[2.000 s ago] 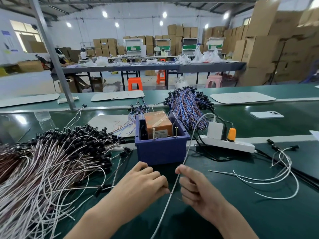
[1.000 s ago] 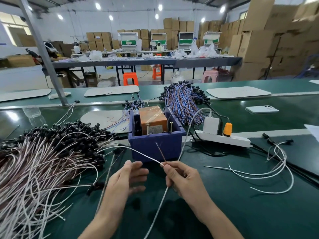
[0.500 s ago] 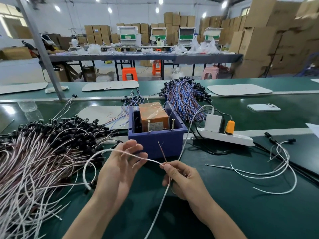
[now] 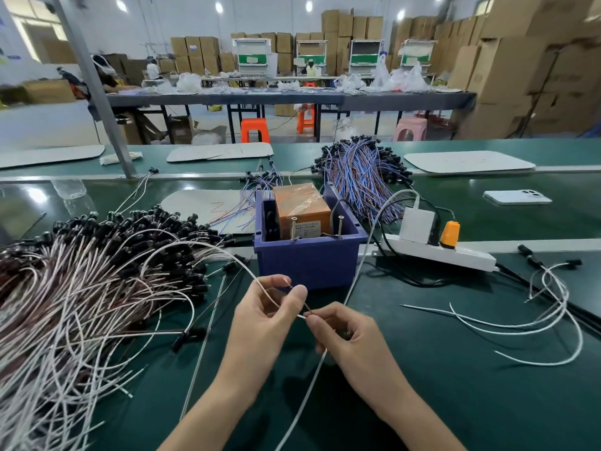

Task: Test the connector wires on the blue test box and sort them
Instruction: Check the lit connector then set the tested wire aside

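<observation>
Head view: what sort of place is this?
Probably a cable-assembly factory floor. It has long green belt benches, a big wire pile beside a blue test box, and stacked cartons at the back.

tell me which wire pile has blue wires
The bundle behind the blue test box. Its wires are blue and reddish; the big left pile and the few loose wires at right are whitish.

A green bench [image 4: 455,402] carries a wire pile [image 4: 81,304], blue test box [image 4: 309,262], power strip [image 4: 455,255], phone [image 4: 517,197]
</observation>
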